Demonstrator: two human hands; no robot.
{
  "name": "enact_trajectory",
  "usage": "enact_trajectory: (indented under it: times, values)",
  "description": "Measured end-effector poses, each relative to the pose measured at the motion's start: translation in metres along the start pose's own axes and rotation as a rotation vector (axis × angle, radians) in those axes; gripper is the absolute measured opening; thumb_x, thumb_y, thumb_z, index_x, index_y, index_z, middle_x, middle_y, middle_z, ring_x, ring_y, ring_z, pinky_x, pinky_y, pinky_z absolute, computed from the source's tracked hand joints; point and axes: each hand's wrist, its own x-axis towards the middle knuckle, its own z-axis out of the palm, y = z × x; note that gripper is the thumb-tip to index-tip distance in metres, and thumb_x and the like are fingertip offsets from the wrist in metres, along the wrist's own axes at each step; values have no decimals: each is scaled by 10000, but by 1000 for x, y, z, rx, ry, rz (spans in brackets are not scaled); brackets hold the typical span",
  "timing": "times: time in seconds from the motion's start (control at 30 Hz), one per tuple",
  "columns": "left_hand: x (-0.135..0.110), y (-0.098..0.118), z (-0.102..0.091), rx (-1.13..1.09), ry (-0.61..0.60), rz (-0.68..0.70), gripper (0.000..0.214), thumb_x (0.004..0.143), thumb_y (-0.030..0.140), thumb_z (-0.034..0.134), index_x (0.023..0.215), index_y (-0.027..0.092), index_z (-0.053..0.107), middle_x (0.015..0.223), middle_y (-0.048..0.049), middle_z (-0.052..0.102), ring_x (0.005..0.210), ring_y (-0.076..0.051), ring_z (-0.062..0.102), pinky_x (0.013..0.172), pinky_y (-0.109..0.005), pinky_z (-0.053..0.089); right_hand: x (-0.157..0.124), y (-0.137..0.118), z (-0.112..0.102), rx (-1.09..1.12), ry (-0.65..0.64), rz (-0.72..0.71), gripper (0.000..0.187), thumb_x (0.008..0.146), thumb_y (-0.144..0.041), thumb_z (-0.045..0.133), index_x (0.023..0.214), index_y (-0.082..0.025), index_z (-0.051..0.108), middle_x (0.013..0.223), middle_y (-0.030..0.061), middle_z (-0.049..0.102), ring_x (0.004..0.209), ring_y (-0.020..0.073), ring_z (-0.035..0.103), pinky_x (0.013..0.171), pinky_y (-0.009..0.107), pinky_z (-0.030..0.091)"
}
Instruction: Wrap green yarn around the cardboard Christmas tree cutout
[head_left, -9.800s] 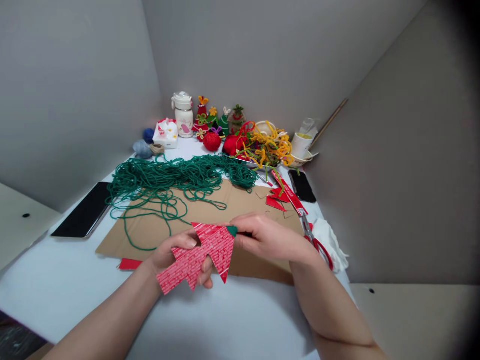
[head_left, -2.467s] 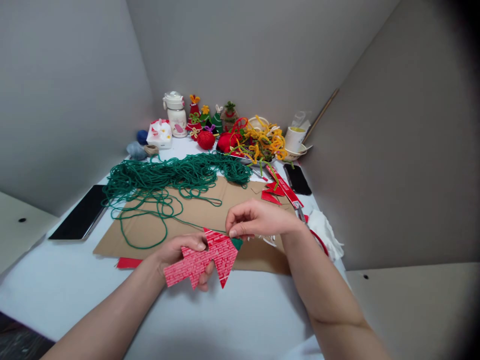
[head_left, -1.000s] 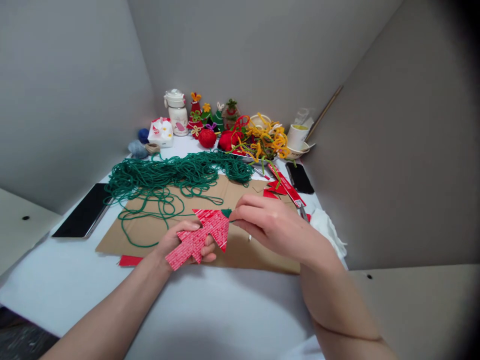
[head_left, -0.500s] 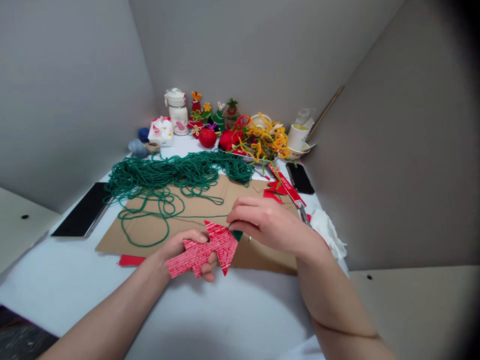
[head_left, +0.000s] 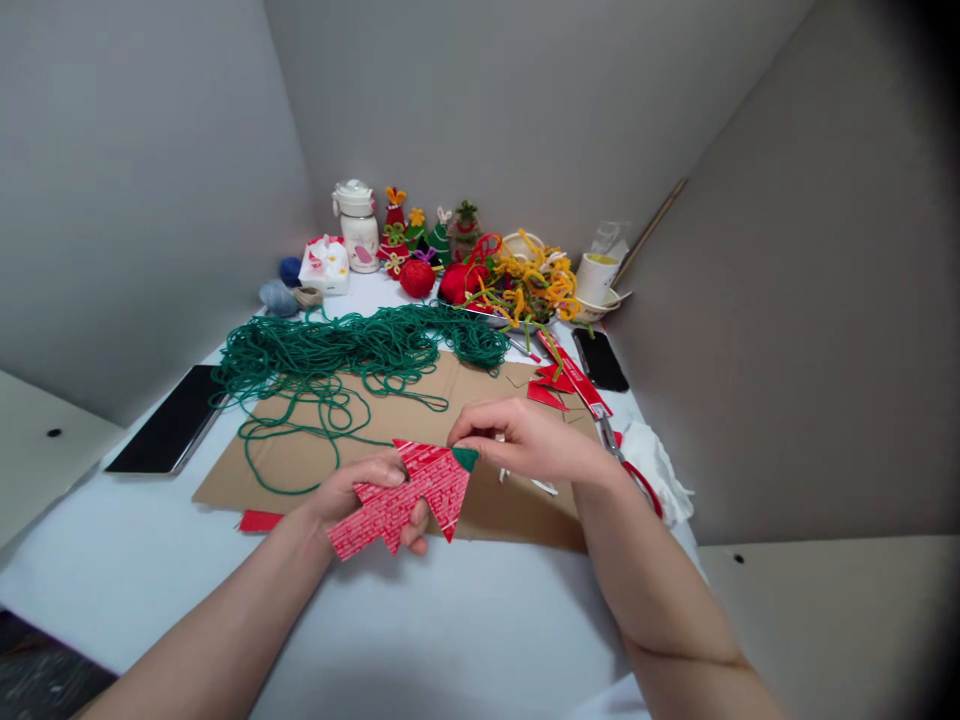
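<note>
Cutout (head_left: 397, 497) of red, tree-shaped card, seen in the head view, held in the air over the near part of the brown cardboard sheet (head_left: 300, 470). Its long axis runs from eight to two o'clock: the square trunk end points to eight, the tip, capped in dark green yarn, to two. The patterned face is turned up towards you.

Your left hand (head_left: 375, 490) is clamped on the cutout at mid-length, thumb across the upper face, fingers curled beneath and fingertips emerging at the lower edge. Its forearm enters from eight o'clock.

Your right hand (head_left: 514, 435) lies just beyond the tip, back upward, fingers reaching towards nine o'clock. Thumb and forefinger come close together at the green cap; whether they pinch a strand between them cannot be told. Its forearm slopes in from between four and five o'clock.

About the cutout: the loose heap of green yarn (head_left: 352, 340) lies near eleven o'clock, with one strand running to the cutout's upper edge, where it passes from sight; red-handled scissors (head_left: 646, 487) lie at three; the black phone (head_left: 600, 360), farther off, at two.
</note>
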Motion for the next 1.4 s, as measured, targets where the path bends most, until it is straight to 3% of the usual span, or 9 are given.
enact_trajectory:
  times: [0.13, 0.37, 0.47, 0.57, 0.7, 0.93, 1.17, 1.4]
  values:
    - [0, -1, -1, -6, 8, 84, 257, 734, 224, 482, 892, 71, 616, 663, -91, 642, 540, -180, 611, 580, -350, 518, 1, 3, 3, 52, 35, 73, 207, 839, -123, 443, 918, -163, 630, 757, -11, 604, 642, 85, 503, 576, 183, 377]
    - [-1, 3, 1, -51, 37, 152, 312, 754, 225, 461, 1010, 125, 607, 699, -66, 637, 556, -160, 612, 585, -341, 524, 3, 2, 8, 91, 19, 81, 142, 817, -139, 447, 715, -148, 545, 619, -47, 399, 569, 68, 363, 511, 175, 293]
    - [1, 4, 5, -46, 36, 151, 274, 749, 229, 474, 929, 101, 637, 684, -68, 624, 550, -155, 607, 586, -334, 532, 4, 1, 10, 92, -13, 77, 153, 834, -161, 434, 723, -147, 539, 631, -45, 389, 576, 69, 354, 519, 177, 291]
    - [2, 3, 6, -39, 34, 154, 246, 736, 234, 499, 810, 56, 650, 646, -72, 604, 535, -150, 595, 592, -328, 541, 5, 2, 12, 100, -44, 65, 182, 859, -200, 426, 732, -145, 545, 636, -43, 394, 583, 70, 354, 530, 176, 301]
    - [1, 2, 4, -97, 82, 137, 264, 730, 255, 500, 797, 43, 641, 658, -72, 596, 529, -140, 581, 588, -323, 552, 4, 4, 10, 61, -66, 71, 176, 871, -238, 452, 778, -148, 571, 645, -39, 435, 594, 75, 387, 536, 175, 311]
    - [0, 11, 9, -246, 292, 208, 140, 698, 217, 479, 731, 116, 570, 599, -44, 566, 474, -98, 522, 568, -262, 548, -3, 0, -2, -118, 23, 68, 185, 898, -287, 480, 924, -169, 620, 749, 1, 597, 640, 97, 493, 599, 198, 361]
    - [3, 17, 16, -334, 438, 126, 130, 729, 216, 417, 698, 140, 518, 571, -39, 528, 466, -94, 494, 600, -249, 556, -12, -12, -1, -429, 150, 7, 195, 928, -222, 417, 937, -179, 608, 838, 47, 624, 771, 147, 545, 675, 244, 368]
    - [8, 12, 9, -263, 383, -29, 184, 748, 228, 448, 793, 93, 566, 624, -59, 575, 522, -113, 532, 629, -287, 541, -13, -20, 2, -483, 150, -25, 220, 924, -179, 399, 946, -181, 618, 861, 63, 585, 769, 152, 531, 666, 252, 368]
